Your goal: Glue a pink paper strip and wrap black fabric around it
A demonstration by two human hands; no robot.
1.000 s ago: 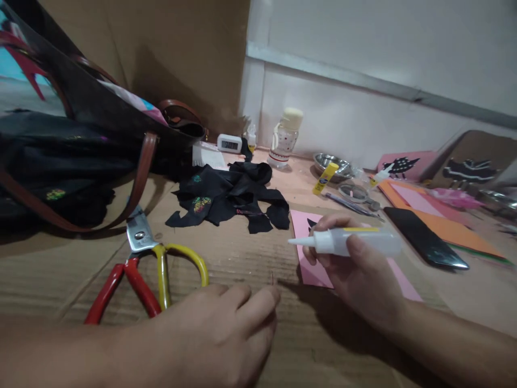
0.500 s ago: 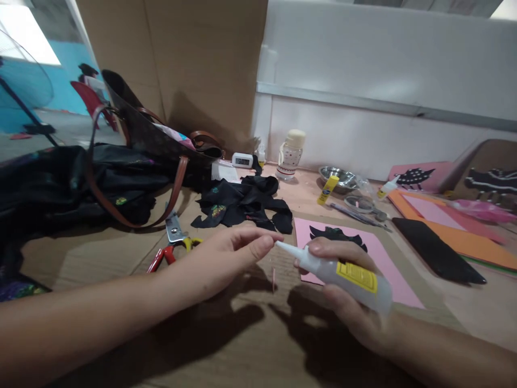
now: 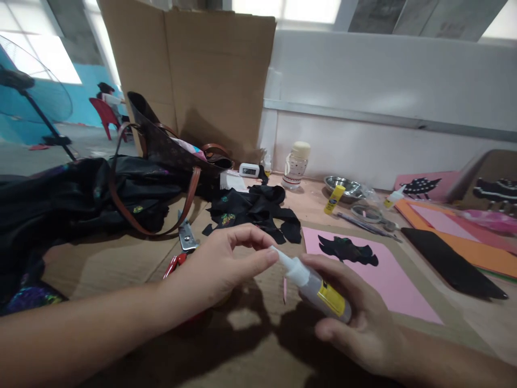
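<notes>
My right hand [image 3: 363, 318] is wrapped round a clear glue bottle [image 3: 317, 293] with a yellow label, its white nozzle tilted up to the left. The thumb and forefinger of my left hand [image 3: 230, 264] come together at the nozzle's tip, touching it. Behind the bottle lies a pink sheet of paper [image 3: 412, 291] with a black, ragged-edged cut shape [image 3: 347, 250] on it. A thin pink sliver [image 3: 285, 291] rests on the cardboard just below the nozzle. Red-handled scissors [image 3: 187, 237] are partly hidden behind my left hand.
Black fabric scraps [image 3: 250, 207] lie ahead, beside a brown handbag [image 3: 161, 148] and black shiny cloth [image 3: 92, 188]. A glue stick [image 3: 334, 199], metal bowl [image 3: 343, 186] and lidded bottle [image 3: 297, 166] stand at the back. A black phone-like slab [image 3: 452, 261] and orange paper [image 3: 480, 242] are right.
The glue bottle has swung to a steeper tilt, and my right hand has shifted lower. My left fingertips have closed in on the nozzle tip. The camera view has tipped upward.
</notes>
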